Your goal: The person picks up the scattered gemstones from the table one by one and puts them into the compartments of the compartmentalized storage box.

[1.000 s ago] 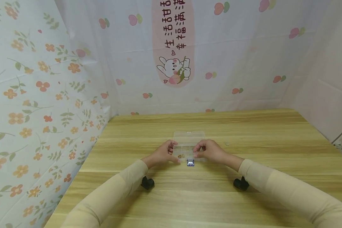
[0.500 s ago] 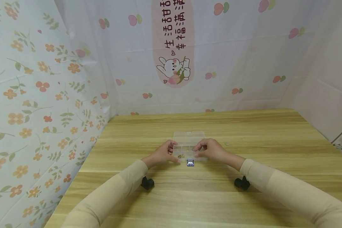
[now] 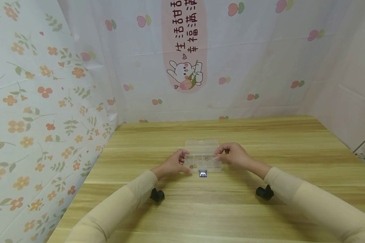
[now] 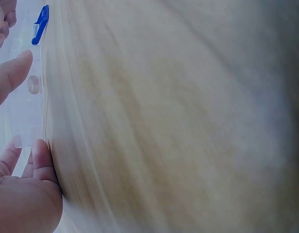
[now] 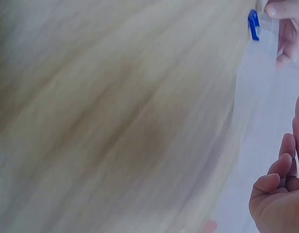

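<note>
A clear plastic compartment box (image 3: 214, 166) lies on the table with its lid (image 3: 201, 146) folded back. My left hand (image 3: 171, 164) grips the box's left end, thumb near the front edge and fingers toward the back. A blue clasp (image 3: 203, 173) stands at the front edge. Two small brownish pieces (image 3: 191, 166) sit in the front left compartment, and small pale bits (image 3: 206, 159) show in a rear one. Over the box's right rear corner is my right hand (image 3: 235, 156), slightly blurred, with loosely bent fingers (image 5: 280, 167); nothing shows between them.
The wood-grain table (image 3: 182, 216) runs back to a hanging white cloth (image 3: 255, 67) with printed fruit and a rabbit. A flowered cloth (image 3: 48, 111) hangs along the left. A black wrist-worn device (image 3: 157, 195) sits under each forearm.
My right hand has moved right and slightly back, from over the box's middle to its right rear corner, uncovering the right compartments. The left hand and the box have stayed put.
</note>
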Motion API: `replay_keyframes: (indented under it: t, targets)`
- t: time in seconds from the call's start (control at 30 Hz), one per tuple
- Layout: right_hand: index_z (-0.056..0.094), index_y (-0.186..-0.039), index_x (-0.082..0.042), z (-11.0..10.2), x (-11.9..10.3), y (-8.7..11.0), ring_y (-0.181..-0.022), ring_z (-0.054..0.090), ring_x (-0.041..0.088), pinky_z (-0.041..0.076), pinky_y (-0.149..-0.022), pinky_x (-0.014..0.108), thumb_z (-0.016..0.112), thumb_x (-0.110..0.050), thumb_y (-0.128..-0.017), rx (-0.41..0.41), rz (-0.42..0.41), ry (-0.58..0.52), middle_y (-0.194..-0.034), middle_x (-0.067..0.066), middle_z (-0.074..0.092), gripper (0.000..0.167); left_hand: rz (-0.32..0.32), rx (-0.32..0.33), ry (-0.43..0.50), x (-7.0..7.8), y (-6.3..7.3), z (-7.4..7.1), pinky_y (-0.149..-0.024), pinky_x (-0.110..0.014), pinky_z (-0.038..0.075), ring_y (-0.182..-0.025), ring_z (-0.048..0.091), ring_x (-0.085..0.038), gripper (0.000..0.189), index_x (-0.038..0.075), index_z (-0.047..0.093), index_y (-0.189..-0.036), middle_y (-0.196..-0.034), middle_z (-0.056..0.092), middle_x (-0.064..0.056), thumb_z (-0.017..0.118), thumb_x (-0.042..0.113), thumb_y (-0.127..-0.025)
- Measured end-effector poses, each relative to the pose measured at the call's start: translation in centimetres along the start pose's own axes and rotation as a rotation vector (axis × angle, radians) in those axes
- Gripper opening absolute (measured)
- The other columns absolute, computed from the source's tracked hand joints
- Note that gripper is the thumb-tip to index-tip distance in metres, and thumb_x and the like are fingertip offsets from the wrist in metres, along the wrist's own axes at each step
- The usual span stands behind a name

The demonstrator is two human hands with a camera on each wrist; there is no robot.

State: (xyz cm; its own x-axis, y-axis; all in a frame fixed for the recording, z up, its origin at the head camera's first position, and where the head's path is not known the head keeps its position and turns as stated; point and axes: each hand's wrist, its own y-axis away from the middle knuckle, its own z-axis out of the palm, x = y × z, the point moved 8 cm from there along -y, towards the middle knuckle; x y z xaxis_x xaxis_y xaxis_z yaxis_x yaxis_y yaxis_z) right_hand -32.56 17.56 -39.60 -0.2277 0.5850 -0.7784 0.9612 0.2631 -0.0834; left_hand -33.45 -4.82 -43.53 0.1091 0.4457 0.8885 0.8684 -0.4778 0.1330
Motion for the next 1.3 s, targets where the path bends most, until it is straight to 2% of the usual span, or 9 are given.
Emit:
replay_keyframes:
  t: [0.4, 0.6, 0.77, 1.1, 1.3]
  targets:
    - [0.072, -0.098, -0.004, -3.6, 1.8, 0.5, -0.073, 0.043, 0.023, 0.036, -0.063, 0.034, 0.075, -0.018, -0.086, 0.059, 0.027, 0.039, -0.089, 0.006, 0.059, 0.018, -0.006, 0.005, -0.011, -0.1, -0.2, -0.1, -0.082, -0.032, 0.042, -0.094, 0.046, -0.020, 0.073, 0.004, 0.048, -0.132, -0.108, 0.047, -0.008, 0.087, 0.004, -0.070]
    - [0.069, -0.105, -0.001, -5.3, 3.0, 1.0, -0.069, 0.043, 0.022, 0.039, -0.060, 0.033, 0.072, -0.019, -0.089, 0.057, 0.071, 0.014, -0.092, 0.008, 0.058, 0.025, -0.007, -0.001, -0.004, -0.2, -0.2, 0.1, -0.082, -0.033, 0.040, -0.094, 0.044, -0.021, 0.073, 0.004, 0.048, -0.132, -0.107, 0.046, -0.009, 0.087, 0.004, -0.070]
    - [0.067, -0.111, 0.003, -6.3, 4.3, 1.3, -0.064, 0.048, 0.023, 0.041, -0.056, 0.029, 0.071, -0.019, -0.090, 0.054, 0.096, -0.013, -0.094, 0.012, 0.061, 0.030, -0.003, -0.002, -0.001, -0.2, -0.1, 0.0, -0.082, -0.033, 0.040, -0.095, 0.043, -0.021, 0.073, 0.004, 0.048, -0.132, -0.108, 0.046, -0.010, 0.086, 0.004, -0.070]
    - [0.065, -0.112, 0.003, -7.6, 6.8, 1.5, -0.075, 0.047, 0.022, 0.042, -0.060, 0.029, 0.072, -0.024, -0.090, 0.034, 0.111, -0.003, -0.102, 0.013, 0.060, 0.036, -0.006, -0.003, 0.011, -0.1, 0.0, 0.0, -0.080, -0.032, 0.038, -0.093, 0.041, -0.021, 0.073, 0.004, 0.047, -0.133, -0.107, 0.044, -0.009, 0.086, 0.004, -0.071]
    - [0.065, -0.112, 0.003, -7.5, 8.0, 1.5, -0.088, 0.052, 0.023, 0.046, -0.070, 0.030, 0.072, -0.024, -0.089, -0.001, 0.150, -0.003, -0.102, 0.012, 0.061, 0.036, -0.010, -0.003, 0.003, 0.0, 0.0, 0.0, -0.081, -0.033, 0.039, -0.094, 0.042, -0.021, 0.073, 0.005, 0.047, -0.133, -0.109, 0.045, -0.010, 0.086, 0.004, -0.071]
